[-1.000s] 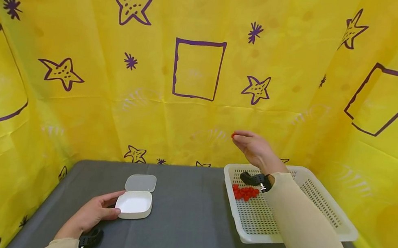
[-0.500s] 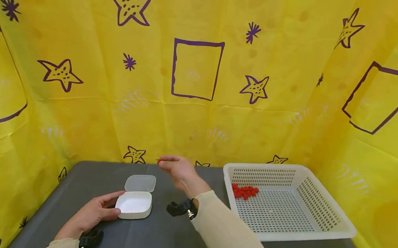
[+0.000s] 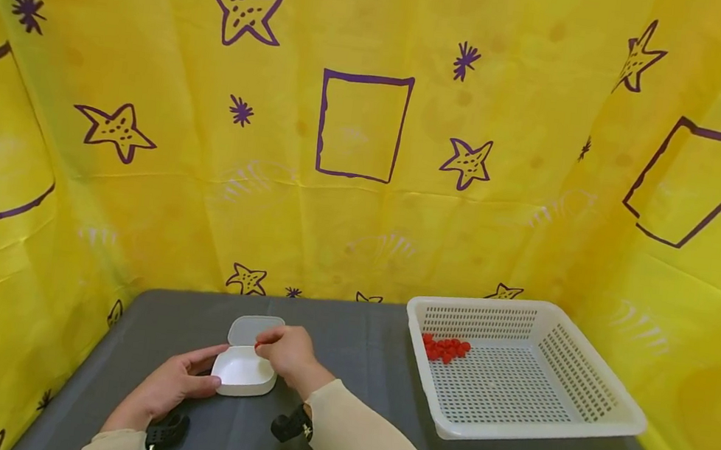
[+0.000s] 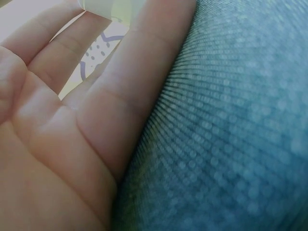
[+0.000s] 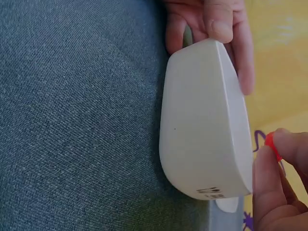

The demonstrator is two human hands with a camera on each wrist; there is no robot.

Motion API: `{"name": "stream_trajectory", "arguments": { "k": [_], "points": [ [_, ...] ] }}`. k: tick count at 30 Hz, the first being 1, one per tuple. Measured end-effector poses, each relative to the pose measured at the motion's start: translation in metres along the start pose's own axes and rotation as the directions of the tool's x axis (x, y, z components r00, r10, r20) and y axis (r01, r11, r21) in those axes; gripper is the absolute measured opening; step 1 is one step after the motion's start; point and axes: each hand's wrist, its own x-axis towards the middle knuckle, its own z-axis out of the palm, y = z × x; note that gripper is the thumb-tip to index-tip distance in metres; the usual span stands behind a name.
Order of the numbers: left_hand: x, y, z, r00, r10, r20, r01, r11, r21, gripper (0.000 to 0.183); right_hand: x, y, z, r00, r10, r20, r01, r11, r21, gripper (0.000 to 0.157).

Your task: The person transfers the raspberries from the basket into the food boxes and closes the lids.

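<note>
A small white box (image 3: pixel 247 390) stands on the grey cloth with its translucent lid (image 3: pixel 246 330) folded back behind it. My left hand (image 3: pixel 172 380) holds the box at its left side, thumb at the front corner and fingers toward the back. In the left wrist view, fingers (image 4: pixel 144 62) reach to a pale edge of the box. My right hand (image 3: pixel 292 357) is over the back right corner of the box, partly covering the lid. Between thumb and fingers it pinches a small, roundish red piece (image 5: pixel 272 144), seen beside the rim in the right wrist view.
A white perforated basket (image 3: pixel 464 431) stands at the right, with a heap of small red pieces (image 3: pixel 445 350) in its left back corner. Yellow curtain (image 3: pixel 348 238) with purple drawings encloses the table's back and sides.
My right hand has come left from above the basket to the white box, lowering at the end, with the red piece in its fingers. The left hand and the box stay in place.
</note>
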Motion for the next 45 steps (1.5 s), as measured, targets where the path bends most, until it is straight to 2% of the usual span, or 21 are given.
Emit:
{"name": "stream_trajectory", "arguments": {
  "k": [4,12,16,24,29,38,45],
  "points": [
    [0.001,0.002,0.000,1.000,0.004,0.002,-0.004,1.000,0.004,0.075,0.000,0.000,0.002,0.999,-0.044,-0.002,0.044,0.998,-0.036,0.011],
    [0.001,0.000,-0.002,1.000,0.009,0.001,-0.009,1.000,0.006,0.075,-0.005,-0.002,0.011,0.998,-0.050,0.024,0.051,0.998,-0.025,0.010],
    [0.001,-0.001,-0.002,1.000,0.011,0.009,-0.011,1.000,0.008,0.074,-0.006,-0.003,0.015,0.997,-0.077,0.016,0.078,0.993,-0.085,0.008],
    [0.002,-0.001,0.002,0.999,0.011,0.048,-0.010,1.000,-0.018,0.071,-0.007,0.002,0.025,0.983,-0.180,0.035,0.182,0.949,-0.257,0.007],
    [0.004,-0.001,0.004,0.998,0.019,0.058,-0.018,1.000,-0.021,0.070,-0.006,0.004,0.027,0.974,-0.221,0.040,0.222,0.924,-0.310,0.006],
    [0.003,-0.002,0.004,0.998,0.024,0.056,-0.022,0.999,-0.025,0.071,-0.004,0.004,0.027,0.972,-0.229,0.045,0.232,0.922,-0.310,0.008],
    [0.003,-0.001,0.003,0.999,0.020,0.045,-0.019,1.000,-0.024,0.070,-0.004,0.003,0.025,0.981,-0.177,0.076,0.191,0.944,-0.271,0.011]
  ]
}}
